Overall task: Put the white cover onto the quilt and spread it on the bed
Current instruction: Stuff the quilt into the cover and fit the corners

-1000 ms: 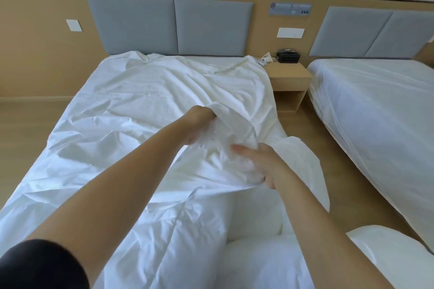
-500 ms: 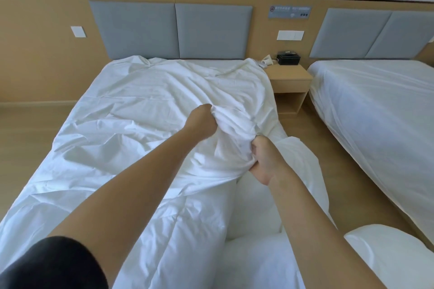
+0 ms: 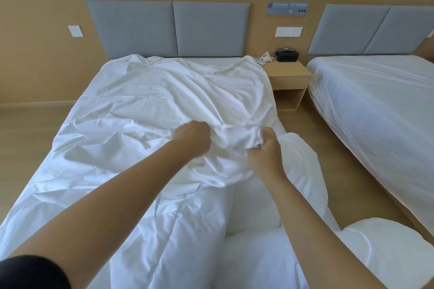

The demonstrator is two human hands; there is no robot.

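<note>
The left hand and right hand each clench a bunch of the cover, which stretches lengthwise beyond them, while the quilt lies nearer, under the wrists.

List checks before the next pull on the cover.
1. Left grip holds cover: ok.
2. Right grip holds cover: ok.
3. Cover flat on bed: not ok, wrinkled and bunched between the grips.
4. Quilt fully covered: not ok, near end exposed.
5. Quilt's far corners seated in cover: cannot tell.
</note>
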